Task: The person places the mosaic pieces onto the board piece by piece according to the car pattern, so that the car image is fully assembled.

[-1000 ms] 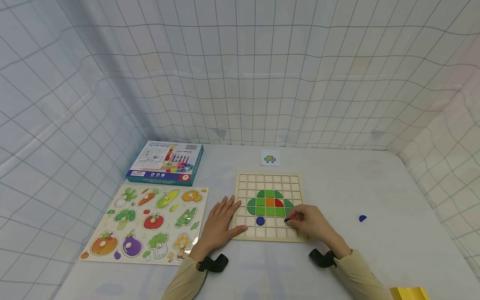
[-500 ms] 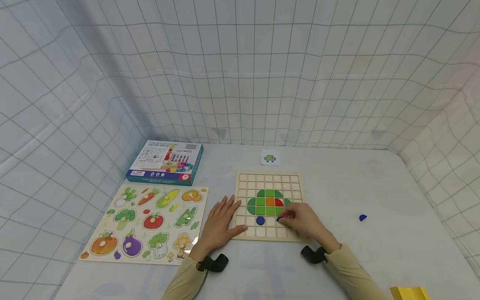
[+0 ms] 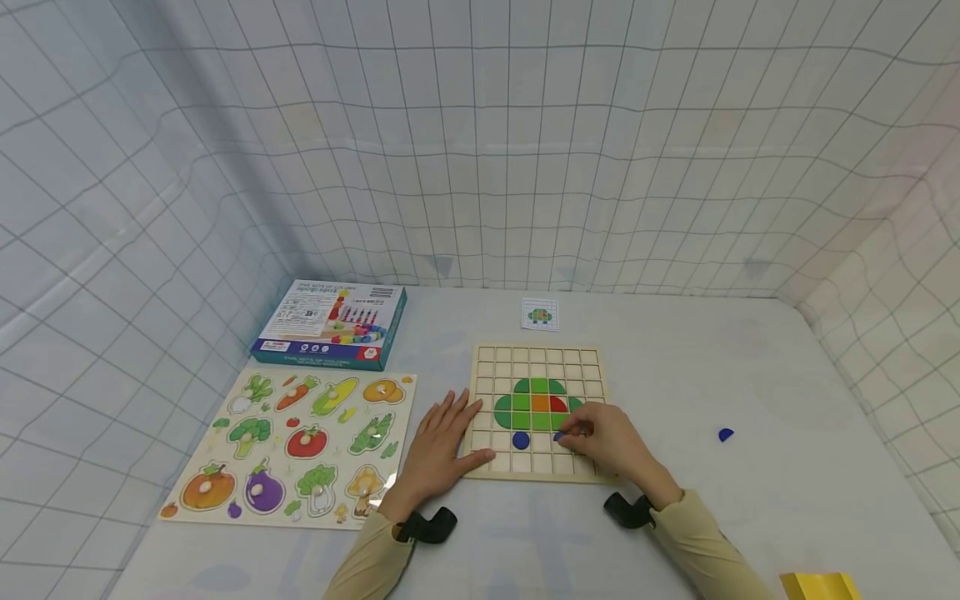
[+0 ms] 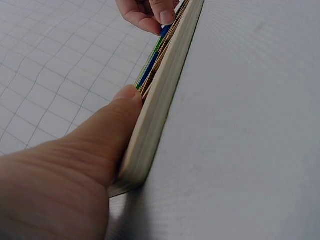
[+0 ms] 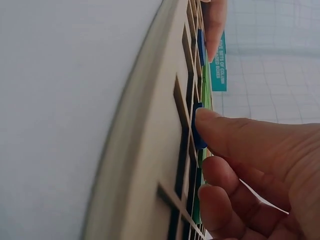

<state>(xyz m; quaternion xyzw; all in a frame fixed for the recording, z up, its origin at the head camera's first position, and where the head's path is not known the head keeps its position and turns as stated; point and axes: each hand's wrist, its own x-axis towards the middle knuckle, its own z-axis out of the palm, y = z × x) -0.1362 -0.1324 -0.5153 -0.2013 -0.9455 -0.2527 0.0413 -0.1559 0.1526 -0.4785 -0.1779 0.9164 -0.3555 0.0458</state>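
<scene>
A wooden grid board (image 3: 495, 355) lies in the middle of the table, bearing green pieces (image 3: 521, 421), an orange square (image 3: 540, 404) and a red quarter-round piece (image 3: 558, 406). Below them sits a blue disc (image 3: 521, 440). My left hand (image 3: 442, 446) rests with spread fingers on the board's left edge. With thumb and fingers, my right hand (image 3: 611, 437) pinches a small blue half-round piece (image 5: 199, 132) at a cell under the green row. The fingers partly hide that piece in the head view. Another blue half-round piece (image 3: 725, 434) lies on the table to the right.
A printed pattern card (image 3: 540, 315) lies behind the board. To the left are a vegetable knob puzzle (image 3: 341, 450) and a toy box (image 3: 322, 325). A yellow object (image 3: 820, 586) shows at the bottom right. Grid-patterned cloth walls (image 3: 487, 167) surround the table.
My right hand has moved left across the board with the blue half-round piece and then stayed over one cell, where more of the piece's blue shows. My left hand has stayed still.
</scene>
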